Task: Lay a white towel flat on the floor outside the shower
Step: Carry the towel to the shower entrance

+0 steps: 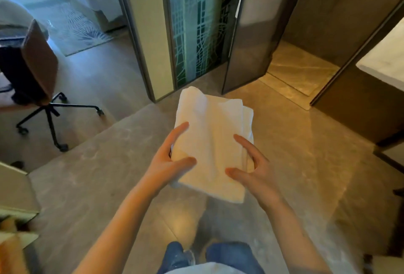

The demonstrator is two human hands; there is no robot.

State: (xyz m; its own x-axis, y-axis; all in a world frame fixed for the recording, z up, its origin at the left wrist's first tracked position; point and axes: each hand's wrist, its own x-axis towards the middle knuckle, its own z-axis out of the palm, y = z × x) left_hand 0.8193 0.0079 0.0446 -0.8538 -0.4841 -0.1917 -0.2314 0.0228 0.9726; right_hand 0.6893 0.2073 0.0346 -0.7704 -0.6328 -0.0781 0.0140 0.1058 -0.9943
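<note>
A folded white towel (213,138) is held in the air above the grey tiled floor (295,164), in the middle of the view. My left hand (169,160) grips its left edge, thumb on top and fingers underneath. My right hand (251,168) holds its right edge the same way, thumb and forefinger spread over the top layer. The shower (299,72) lies ahead to the right, with a marble floor behind a low threshold and an open glass door (242,39).
A rolling office chair (37,72) stands at the left on a lower floor level. A patterned glass panel (196,22) and a pillar rise straight ahead. A dark cabinet with a pale counter (384,59) fills the right side. My jeans show at the bottom.
</note>
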